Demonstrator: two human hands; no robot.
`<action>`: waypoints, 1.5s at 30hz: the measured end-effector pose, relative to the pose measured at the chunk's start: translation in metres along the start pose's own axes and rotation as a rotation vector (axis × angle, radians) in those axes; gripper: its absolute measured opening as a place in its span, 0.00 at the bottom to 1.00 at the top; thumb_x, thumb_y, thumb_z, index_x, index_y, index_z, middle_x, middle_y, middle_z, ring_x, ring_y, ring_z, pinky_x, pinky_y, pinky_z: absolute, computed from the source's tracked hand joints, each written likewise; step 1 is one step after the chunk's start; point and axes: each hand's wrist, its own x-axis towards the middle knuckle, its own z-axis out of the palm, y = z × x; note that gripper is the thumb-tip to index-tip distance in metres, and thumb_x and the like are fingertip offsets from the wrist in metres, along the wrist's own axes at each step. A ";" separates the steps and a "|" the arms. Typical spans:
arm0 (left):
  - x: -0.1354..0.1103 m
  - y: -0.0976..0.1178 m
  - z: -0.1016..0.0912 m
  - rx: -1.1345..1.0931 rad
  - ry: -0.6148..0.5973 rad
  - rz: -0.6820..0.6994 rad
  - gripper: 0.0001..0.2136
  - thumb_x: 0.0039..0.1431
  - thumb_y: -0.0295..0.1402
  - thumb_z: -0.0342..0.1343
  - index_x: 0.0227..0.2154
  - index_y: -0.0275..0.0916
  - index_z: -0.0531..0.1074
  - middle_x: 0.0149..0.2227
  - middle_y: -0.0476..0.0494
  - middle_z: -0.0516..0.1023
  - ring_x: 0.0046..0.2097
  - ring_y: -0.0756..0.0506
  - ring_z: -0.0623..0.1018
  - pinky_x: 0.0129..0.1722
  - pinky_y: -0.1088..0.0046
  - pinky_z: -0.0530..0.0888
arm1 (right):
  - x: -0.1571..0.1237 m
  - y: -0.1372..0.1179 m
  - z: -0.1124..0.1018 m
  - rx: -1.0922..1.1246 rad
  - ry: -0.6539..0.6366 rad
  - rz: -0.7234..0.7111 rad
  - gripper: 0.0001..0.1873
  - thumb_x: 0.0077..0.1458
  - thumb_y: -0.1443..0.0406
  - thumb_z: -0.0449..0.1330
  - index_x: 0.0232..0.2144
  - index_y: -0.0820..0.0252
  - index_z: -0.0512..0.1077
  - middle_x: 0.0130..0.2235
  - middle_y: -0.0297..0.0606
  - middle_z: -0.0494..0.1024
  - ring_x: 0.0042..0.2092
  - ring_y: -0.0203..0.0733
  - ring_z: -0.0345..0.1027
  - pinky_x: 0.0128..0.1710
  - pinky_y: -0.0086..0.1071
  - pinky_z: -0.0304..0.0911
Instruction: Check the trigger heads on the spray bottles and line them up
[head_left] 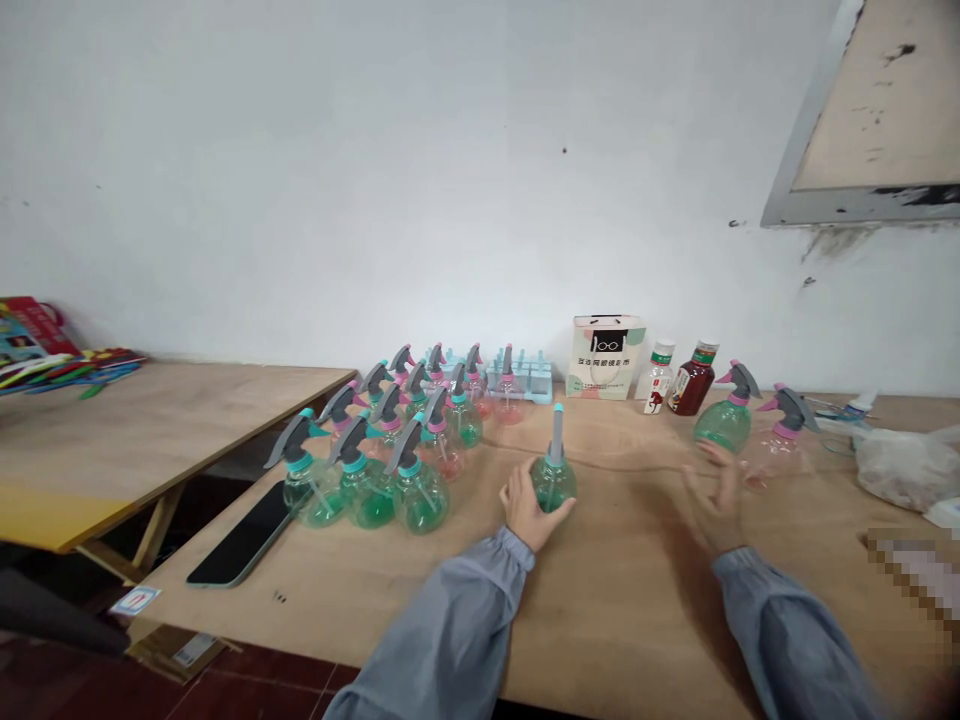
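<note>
My left hand (528, 510) is wrapped round the body of a clear green spray bottle (553, 488) standing upright on the table, its grey trigger head with a teal tip in line with my view. My right hand (716, 500) is slightly blurred, fingers apart and holding nothing. Just beyond it stands a green spray bottle (722, 427) with a pink collar; whether the fingertips touch it I cannot tell. Beside that one is a pinkish spray bottle (776, 452). To the left, several green and pink spray bottles (420, 497) are grouped in rows.
A black phone (244, 535) lies near the left table edge. Along the wall stand light-blue racks (534, 380), a paper bag (604, 362), a white bottle (658, 380) and a dark red bottle (694, 382). A plastic bag (904, 468) sits right. Another table (172, 410) is at left.
</note>
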 end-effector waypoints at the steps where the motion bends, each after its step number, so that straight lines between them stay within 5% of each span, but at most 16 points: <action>1: -0.007 0.006 0.004 0.020 0.001 0.017 0.37 0.43 0.45 0.66 0.57 0.40 0.61 0.54 0.34 0.72 0.57 0.33 0.72 0.56 0.49 0.65 | -0.002 -0.020 0.011 0.084 -0.142 -0.013 0.27 0.57 0.52 0.58 0.54 0.56 0.63 0.56 0.51 0.68 0.60 0.58 0.62 0.60 0.57 0.56; 5: -0.033 0.017 0.018 0.048 -0.021 0.122 0.39 0.42 0.51 0.66 0.56 0.38 0.62 0.52 0.32 0.72 0.54 0.32 0.72 0.55 0.46 0.64 | -0.012 -0.084 0.047 0.325 -0.511 -0.012 0.43 0.54 0.50 0.63 0.65 0.54 0.51 0.65 0.50 0.61 0.66 0.56 0.55 0.64 0.55 0.53; 9: -0.028 0.008 0.027 -0.086 -0.014 0.330 0.39 0.47 0.55 0.60 0.58 0.37 0.59 0.54 0.30 0.69 0.57 0.32 0.70 0.56 0.46 0.64 | -0.015 -0.105 0.060 0.406 -0.538 0.099 0.40 0.54 0.52 0.64 0.64 0.53 0.55 0.64 0.47 0.64 0.65 0.53 0.58 0.65 0.51 0.55; 12: 0.018 -0.001 0.026 -0.241 0.134 0.343 0.29 0.58 0.49 0.51 0.57 0.37 0.58 0.55 0.31 0.67 0.59 0.35 0.68 0.59 0.49 0.63 | -0.015 -0.103 0.062 0.416 -0.491 0.160 0.37 0.52 0.52 0.66 0.60 0.53 0.60 0.59 0.46 0.69 0.61 0.52 0.63 0.64 0.51 0.57; 16: 0.117 -0.007 0.018 -0.235 0.312 0.020 0.25 0.59 0.38 0.53 0.56 0.35 0.57 0.56 0.29 0.66 0.60 0.37 0.68 0.61 0.53 0.62 | -0.017 -0.099 0.063 0.442 -0.510 0.201 0.36 0.52 0.55 0.65 0.60 0.53 0.59 0.60 0.47 0.69 0.60 0.51 0.64 0.63 0.51 0.57; 20: 0.192 -0.014 0.013 -0.065 0.249 -0.149 0.36 0.53 0.34 0.61 0.60 0.26 0.51 0.62 0.18 0.59 0.67 0.32 0.60 0.65 0.55 0.58 | -0.024 -0.105 0.064 0.493 -0.519 0.251 0.36 0.53 0.58 0.63 0.61 0.52 0.58 0.60 0.46 0.68 0.59 0.50 0.64 0.62 0.49 0.58; 25: 0.224 -0.025 0.012 -0.011 0.183 -0.168 0.33 0.55 0.32 0.61 0.59 0.28 0.53 0.61 0.17 0.62 0.66 0.32 0.63 0.63 0.56 0.59 | -0.030 -0.113 0.063 0.595 -0.559 0.305 0.36 0.51 0.63 0.64 0.61 0.48 0.58 0.60 0.44 0.69 0.56 0.46 0.68 0.56 0.43 0.64; 33: 0.193 -0.022 0.004 0.161 0.074 -0.116 0.18 0.59 0.35 0.56 0.48 0.30 0.65 0.52 0.23 0.71 0.58 0.31 0.70 0.58 0.53 0.63 | -0.018 -0.111 0.061 0.622 -0.602 0.349 0.34 0.48 0.65 0.63 0.58 0.47 0.65 0.55 0.44 0.72 0.50 0.47 0.72 0.49 0.43 0.67; 36: 0.160 -0.019 -0.004 0.196 0.044 -0.063 0.19 0.59 0.39 0.57 0.48 0.32 0.66 0.52 0.26 0.71 0.57 0.32 0.71 0.57 0.55 0.65 | -0.011 -0.104 0.062 0.647 -0.575 0.484 0.27 0.46 0.61 0.64 0.51 0.50 0.70 0.44 0.42 0.79 0.46 0.48 0.73 0.51 0.46 0.66; 40: 0.112 -0.021 -0.020 0.166 0.015 0.038 0.18 0.58 0.41 0.57 0.47 0.36 0.66 0.48 0.33 0.72 0.54 0.35 0.73 0.55 0.57 0.68 | 0.001 -0.097 0.060 0.824 -0.614 0.759 0.24 0.44 0.59 0.65 0.46 0.54 0.72 0.34 0.40 0.81 0.40 0.50 0.76 0.41 0.43 0.70; 45: 0.070 -0.030 -0.039 -0.079 -0.036 0.067 0.20 0.60 0.43 0.55 0.50 0.39 0.61 0.46 0.37 0.75 0.51 0.39 0.77 0.52 0.59 0.71 | 0.009 -0.101 0.057 1.023 -0.603 0.885 0.24 0.41 0.60 0.64 0.44 0.55 0.72 0.42 0.42 0.82 0.35 0.48 0.77 0.31 0.37 0.68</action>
